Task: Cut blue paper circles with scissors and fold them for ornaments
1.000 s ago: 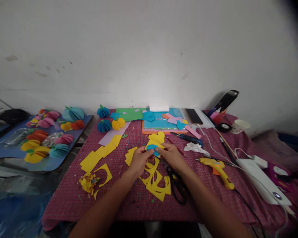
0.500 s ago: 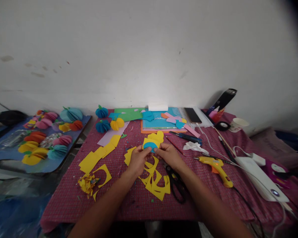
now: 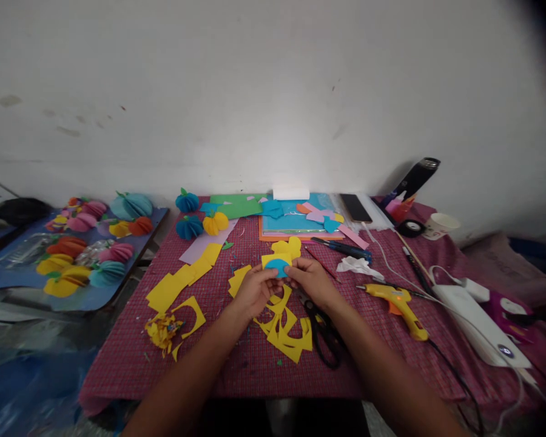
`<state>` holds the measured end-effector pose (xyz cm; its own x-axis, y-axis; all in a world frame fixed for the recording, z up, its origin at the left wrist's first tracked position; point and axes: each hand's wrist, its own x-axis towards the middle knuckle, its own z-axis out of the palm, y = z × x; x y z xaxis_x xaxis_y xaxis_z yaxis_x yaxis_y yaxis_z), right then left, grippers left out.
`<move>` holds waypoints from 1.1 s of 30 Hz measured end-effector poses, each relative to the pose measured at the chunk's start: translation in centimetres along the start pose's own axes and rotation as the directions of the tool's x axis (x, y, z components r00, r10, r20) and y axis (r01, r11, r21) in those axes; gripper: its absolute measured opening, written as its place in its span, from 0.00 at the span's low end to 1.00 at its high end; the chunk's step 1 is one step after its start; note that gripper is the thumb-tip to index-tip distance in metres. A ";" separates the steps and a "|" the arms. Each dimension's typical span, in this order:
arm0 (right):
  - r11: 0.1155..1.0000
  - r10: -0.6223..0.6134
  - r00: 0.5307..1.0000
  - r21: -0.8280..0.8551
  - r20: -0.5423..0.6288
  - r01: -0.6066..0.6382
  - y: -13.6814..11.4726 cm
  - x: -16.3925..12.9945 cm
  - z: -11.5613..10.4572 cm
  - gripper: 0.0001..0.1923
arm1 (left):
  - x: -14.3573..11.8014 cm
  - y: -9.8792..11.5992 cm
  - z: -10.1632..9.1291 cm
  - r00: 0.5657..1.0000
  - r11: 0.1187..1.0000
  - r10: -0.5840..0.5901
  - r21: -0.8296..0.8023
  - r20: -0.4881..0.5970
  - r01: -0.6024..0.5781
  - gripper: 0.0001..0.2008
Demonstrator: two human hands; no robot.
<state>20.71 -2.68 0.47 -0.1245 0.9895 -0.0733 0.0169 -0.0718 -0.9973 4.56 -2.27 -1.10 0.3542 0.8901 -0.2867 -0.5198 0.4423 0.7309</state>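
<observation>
Both hands meet above the middle of the red checked table [image 3: 355, 364]. My left hand [image 3: 253, 290] and my right hand [image 3: 313, 281] together pinch a small yellow paper piece with a blue paper circle [image 3: 276, 266] on it, held just above the cloth. Yellow paper offcuts [image 3: 286, 335] lie under the hands. Black scissors [image 3: 324, 340] lie right of the offcuts, beneath my right wrist. More cut yellow shapes [image 3: 288, 246] rest just beyond the held piece.
A yellow glue gun [image 3: 398, 304] and a white power strip [image 3: 475, 328] lie to the right. Coloured paper sheets [image 3: 295, 226], a phone [image 3: 355, 207] and paper balls [image 3: 190, 227] sit at the back. A side board [image 3: 131, 267] at left holds several paper fruits.
The hands have drawn the yellow and blue piece slightly closer together and turned it, so less of the blue circle shows. The view shifted a little.
</observation>
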 end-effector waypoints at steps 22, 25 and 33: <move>0.999 0.012 1.000 0.031 0.000 -0.012 0.3 0.1 -0.1 0.17 | 0.1 -0.1 -0.1 1.000 1.000 0.010 0.000 -0.023 -0.010 0.12; 0.999 0.013 1.000 0.038 0.001 -0.013 0.4 0.1 -0.2 0.17 | 0.1 0.0 -0.1 1.000 1.000 0.008 -0.007 -0.028 -0.008 0.12; 0.999 0.013 1.000 0.030 -0.002 -0.013 0.5 0.2 -0.1 0.17 | 0.0 0.0 -0.1 1.000 1.000 0.009 0.003 -0.023 -0.009 0.12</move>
<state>20.82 -2.50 -0.01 -0.1220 0.9888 -0.0862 -0.0116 -0.0883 -0.9960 4.52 -2.24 -1.16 0.3312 0.8964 -0.2944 -0.5204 0.4339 0.7355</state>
